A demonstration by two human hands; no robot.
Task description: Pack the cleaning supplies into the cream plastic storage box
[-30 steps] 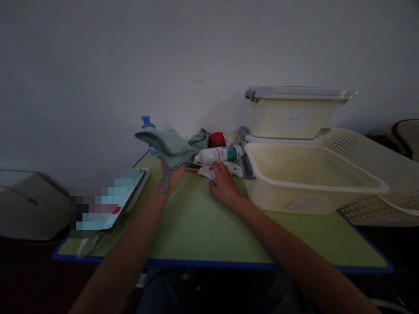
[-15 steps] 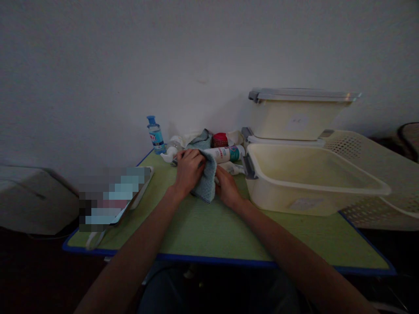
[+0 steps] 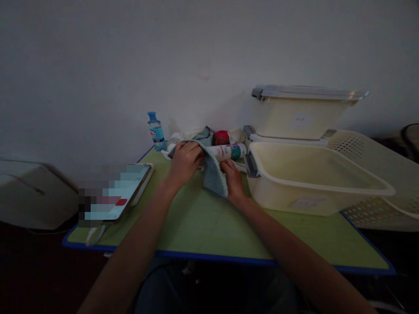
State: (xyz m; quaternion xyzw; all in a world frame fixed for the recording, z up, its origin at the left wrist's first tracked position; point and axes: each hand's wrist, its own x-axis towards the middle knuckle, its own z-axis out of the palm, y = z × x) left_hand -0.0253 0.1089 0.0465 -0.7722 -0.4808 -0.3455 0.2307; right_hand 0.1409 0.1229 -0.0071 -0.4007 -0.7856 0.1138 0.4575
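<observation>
A grey-blue cloth (image 3: pixel 214 178) hangs in a fold above the green table. My left hand (image 3: pixel 185 160) is closed on its upper left part, fingers bent over the top. At the cloth's right edge, my right hand (image 3: pixel 233 179) has its fingers curled against it; the thumb is hidden. Just behind the cloth lies a white bottle with a teal band (image 3: pixel 229 152), its left end covered. Another grey-blue cloth (image 3: pixel 206 135) is crumpled at the back, beside a red-topped round thing (image 3: pixel 221 138).
A blue bottle (image 3: pixel 157 133) stands at the back left. To the left lies a partly blurred-out tablet-like screen (image 3: pixel 129 196). An open cream bin (image 3: pixel 314 196) sits on the right, with a lidded bin (image 3: pixel 291 115) behind it and a perforated white basket (image 3: pixel 376 161) beyond.
The cloth was swung from the left, in my left hand, to the middle between both hands. My right hand left the white item by the bottle and came to the cloth's edge.
</observation>
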